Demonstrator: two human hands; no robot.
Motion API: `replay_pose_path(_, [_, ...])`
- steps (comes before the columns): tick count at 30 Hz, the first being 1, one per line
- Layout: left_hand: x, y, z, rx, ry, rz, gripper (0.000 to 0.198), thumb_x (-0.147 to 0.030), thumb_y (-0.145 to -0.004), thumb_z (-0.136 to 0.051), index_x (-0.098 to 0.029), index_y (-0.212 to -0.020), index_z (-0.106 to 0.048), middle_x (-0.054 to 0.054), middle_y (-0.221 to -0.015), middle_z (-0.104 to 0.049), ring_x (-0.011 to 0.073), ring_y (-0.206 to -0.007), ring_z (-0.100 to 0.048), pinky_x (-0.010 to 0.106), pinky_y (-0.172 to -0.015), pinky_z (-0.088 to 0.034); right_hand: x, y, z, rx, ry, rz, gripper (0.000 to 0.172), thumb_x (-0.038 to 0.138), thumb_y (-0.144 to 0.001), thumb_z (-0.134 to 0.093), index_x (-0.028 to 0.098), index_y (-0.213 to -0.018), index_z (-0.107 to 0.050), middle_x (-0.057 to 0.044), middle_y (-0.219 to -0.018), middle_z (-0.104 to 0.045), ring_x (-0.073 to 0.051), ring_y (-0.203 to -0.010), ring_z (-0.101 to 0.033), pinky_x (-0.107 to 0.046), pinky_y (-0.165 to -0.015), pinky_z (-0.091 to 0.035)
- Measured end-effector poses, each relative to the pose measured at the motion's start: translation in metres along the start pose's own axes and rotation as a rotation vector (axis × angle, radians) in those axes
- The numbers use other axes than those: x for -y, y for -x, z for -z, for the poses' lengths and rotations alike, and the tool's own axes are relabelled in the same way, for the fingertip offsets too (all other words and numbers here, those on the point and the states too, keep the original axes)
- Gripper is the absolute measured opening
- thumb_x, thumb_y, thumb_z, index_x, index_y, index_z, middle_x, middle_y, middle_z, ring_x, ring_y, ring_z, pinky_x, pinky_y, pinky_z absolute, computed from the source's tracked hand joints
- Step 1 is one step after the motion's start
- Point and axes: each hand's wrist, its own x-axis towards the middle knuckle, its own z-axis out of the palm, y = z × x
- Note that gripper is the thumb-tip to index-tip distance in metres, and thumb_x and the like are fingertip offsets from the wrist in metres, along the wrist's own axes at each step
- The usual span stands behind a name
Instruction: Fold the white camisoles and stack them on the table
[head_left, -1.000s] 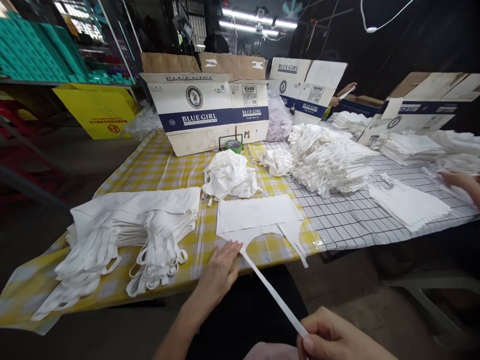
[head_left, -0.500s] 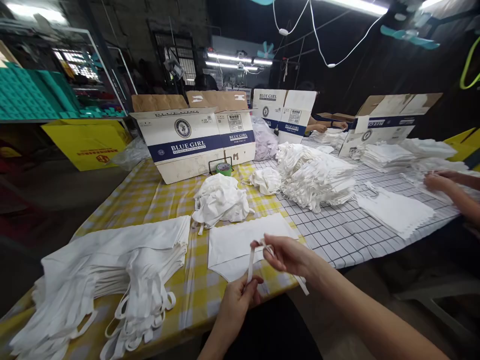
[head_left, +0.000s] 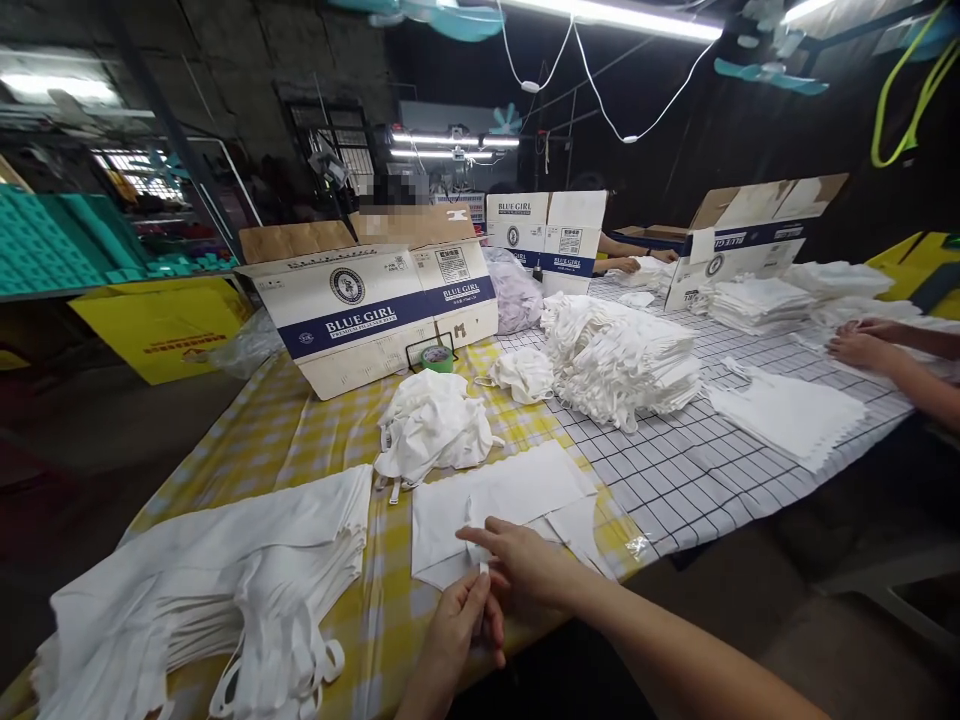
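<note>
Near the table's front edge my left hand (head_left: 465,615) pinches a narrow white strap (head_left: 484,569) between thumb and forefinger. My right hand (head_left: 529,562) is just above and beside it, forefinger stretched out over the strap, the other fingers curled and partly hidden. A short bit of strap shows past that forefinger. Under and beyond both hands a white fabric garment piece (head_left: 495,485) lies flat on the yellow checked cloth (head_left: 300,420). To the left is a thick stack of white garments (head_left: 217,540), their straps hanging toward me.
A crumpled white heap (head_left: 435,425) lies behind the flat piece, with green tape (head_left: 437,359) and a Blue Girl carton (head_left: 375,310) further back. A big white pile (head_left: 619,355) stands on the grid cloth (head_left: 645,480). At right, a co-worker's hands (head_left: 862,340) touch white fabric.
My right hand has moved left and down, close to my left hand; the strap stretched between them now shows shorter. The whole view has shifted slightly. The co-worker's hands have come closer together.
</note>
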Motion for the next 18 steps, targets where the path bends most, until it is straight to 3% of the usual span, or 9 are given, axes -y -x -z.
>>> replay_pose_path(3, [0.004, 0.000, 0.001, 0.028, -0.019, 0.007, 0.047, -0.060, -0.079, -0.044, -0.014, -0.081, -0.054, -0.002, -0.049, -0.057, 0.0098, -0.036, -0.053, 0.019, -0.038, -0.035, -0.007, -0.018, -0.007, -0.012, 0.176, 0.059, 0.028, 0.015, -0.079, -0.051, 0.026, -0.102, -0.062, -0.001, -0.088, -0.054, -0.015, -0.078, -0.052, -0.022, -0.063, -0.037])
replay_pose_path(5, [0.009, 0.001, 0.004, 0.045, -0.032, 0.014, 0.047, -0.060, -0.079, -0.044, -0.014, -0.079, -0.054, -0.001, -0.051, -0.057, 0.0098, -0.037, -0.054, 0.019, -0.039, -0.035, -0.016, -0.028, -0.006, -0.054, 0.250, 0.058, 0.016, 0.016, -0.081, -0.052, 0.022, -0.088, -0.065, -0.002, -0.086, -0.054, -0.015, -0.080, -0.051, -0.022, -0.064, -0.037])
replay_pose_path(12, [0.016, 0.003, 0.009, 0.092, -0.102, -0.028, 0.045, -0.056, -0.082, -0.043, -0.013, -0.077, -0.057, 0.000, -0.055, -0.057, 0.0096, -0.041, -0.054, 0.019, -0.042, -0.034, -0.045, -0.031, 0.021, -0.238, 0.391, 0.017, 0.018, 0.017, -0.089, -0.043, 0.020, -0.089, -0.061, -0.005, -0.084, -0.055, -0.017, -0.083, -0.050, -0.024, -0.065, -0.037])
replay_pose_path(18, [0.013, 0.009, 0.006, 0.099, -0.221, -0.031, 0.045, -0.055, -0.083, -0.041, -0.013, -0.075, -0.058, 0.000, -0.060, -0.058, 0.0090, -0.043, -0.054, 0.019, -0.044, -0.033, -0.055, -0.017, 0.022, -0.283, 0.461, -0.009, 0.016, 0.018, -0.090, -0.041, 0.020, -0.089, -0.057, -0.005, -0.084, -0.058, -0.017, -0.080, -0.052, -0.026, -0.067, -0.038])
